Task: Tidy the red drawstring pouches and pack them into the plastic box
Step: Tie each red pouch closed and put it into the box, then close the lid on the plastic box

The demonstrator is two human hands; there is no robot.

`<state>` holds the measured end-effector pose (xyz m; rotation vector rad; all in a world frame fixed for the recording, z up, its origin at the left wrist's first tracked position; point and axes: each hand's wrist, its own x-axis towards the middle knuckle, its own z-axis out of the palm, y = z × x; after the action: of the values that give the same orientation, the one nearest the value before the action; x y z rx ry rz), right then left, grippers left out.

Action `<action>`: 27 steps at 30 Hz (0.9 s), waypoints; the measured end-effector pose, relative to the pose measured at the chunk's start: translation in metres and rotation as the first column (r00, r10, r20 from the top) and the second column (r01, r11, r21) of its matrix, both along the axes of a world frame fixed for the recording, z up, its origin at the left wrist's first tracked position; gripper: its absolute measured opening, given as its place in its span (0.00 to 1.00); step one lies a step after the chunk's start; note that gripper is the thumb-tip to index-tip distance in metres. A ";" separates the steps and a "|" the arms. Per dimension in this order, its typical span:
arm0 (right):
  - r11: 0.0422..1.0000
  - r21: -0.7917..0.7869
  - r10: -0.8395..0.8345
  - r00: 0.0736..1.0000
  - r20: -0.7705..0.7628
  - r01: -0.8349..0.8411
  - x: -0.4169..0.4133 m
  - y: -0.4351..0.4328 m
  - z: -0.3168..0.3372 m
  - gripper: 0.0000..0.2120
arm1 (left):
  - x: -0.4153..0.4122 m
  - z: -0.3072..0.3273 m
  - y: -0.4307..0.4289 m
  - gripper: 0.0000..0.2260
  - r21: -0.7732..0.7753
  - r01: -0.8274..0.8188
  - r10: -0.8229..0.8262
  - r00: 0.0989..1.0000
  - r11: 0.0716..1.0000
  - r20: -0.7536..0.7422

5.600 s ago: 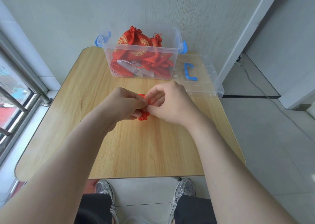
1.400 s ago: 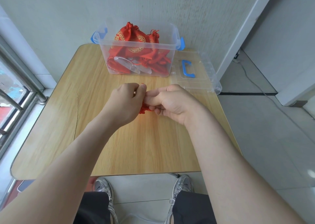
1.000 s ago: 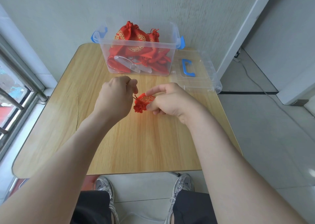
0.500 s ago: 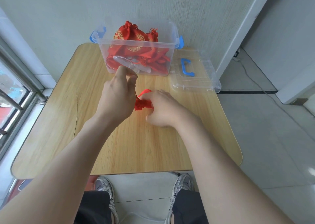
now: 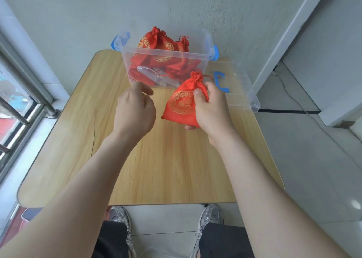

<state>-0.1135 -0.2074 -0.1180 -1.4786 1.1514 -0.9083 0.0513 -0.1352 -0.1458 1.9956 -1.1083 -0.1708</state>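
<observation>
Shoes show at 6 o'clock below the near edge of the surface, a pale wood-grain top with rounded corners. Above its middle the left hand, toward 11 o'clock, is loosely curled with forefinger and thumb reaching forward and nothing visible in it. The right hand, toward 1 o'clock, grips a red drawstring pouch, thumb across the gold emblem, fingers behind, gathered neck pointing to 12 o'clock; the pouch appears lifted off the surface. At 12 o'clock, on the far edge, stands the open plastic box, where the packed pouches are heaped above the rim at the back. Its clear lid lies flat just beside it at 2 o'clock. Likely failures: a pouch set on the heap may slide off or stop the lid seating, a loose cord may snag the rim or a blue latch, and the glossy cloth may slip from a one-handed grip. Beyond are a pale wall at 12 o'clock, a barred window at 9 o'clock, and a white door frame and tiled floor at 3 o'clock.
</observation>
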 end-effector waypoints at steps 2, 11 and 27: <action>0.988 0.155 -0.008 0.987 0.159 -0.017 0.007 -0.003 0.011 0.08 | 0.008 -0.006 -0.004 0.12 0.070 0.057 -0.058 0.998 0.996 0.018; 0.942 -0.219 -0.218 0.959 0.181 0.256 0.061 -0.029 0.046 0.29 | 0.026 -0.015 -0.014 0.15 0.236 0.180 -0.209 0.972 0.955 0.107; 0.820 -0.513 -0.193 0.721 -0.666 -0.254 0.103 -0.097 0.038 0.20 | 0.019 -0.021 -0.020 0.16 0.299 0.244 -0.280 0.956 0.922 0.083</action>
<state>-0.0104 -0.3047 -0.0802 -2.4944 1.4397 -0.7023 0.0700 -0.1556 -0.1671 2.1243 -1.5041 -0.3705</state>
